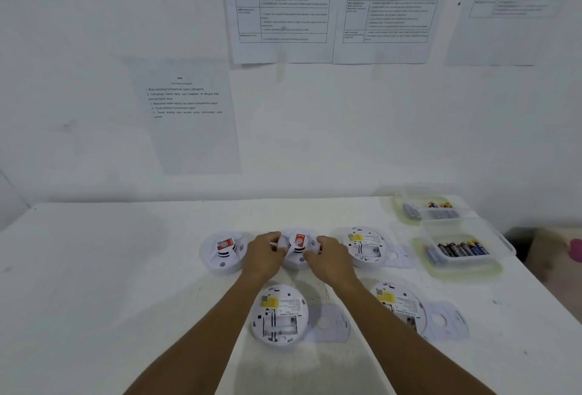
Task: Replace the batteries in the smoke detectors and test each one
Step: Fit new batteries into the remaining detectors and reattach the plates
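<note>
Several white round smoke detectors lie on the white table (pixel 110 284). Both hands grip the middle detector of the back row (pixel 297 245), which faces up with a red label: my left hand (pixel 263 254) holds its left side, my right hand (pixel 330 257) its right side. Another face-up detector (pixel 224 251) sits just left of it. Three detectors lie on their faces with open battery bays: one at back right (pixel 367 246), one at front centre (pixel 279 314), one at front right (pixel 400 305). Flat white cover plates (pixel 445 320) lie beside them.
Two clear plastic tubs stand at the right side of the table, the nearer tub (pixel 459 251) holding several batteries and the farther tub (pixel 430 207) holding a few more. Printed sheets (pixel 185 111) hang on the white wall behind. The table's right edge drops off near the tubs.
</note>
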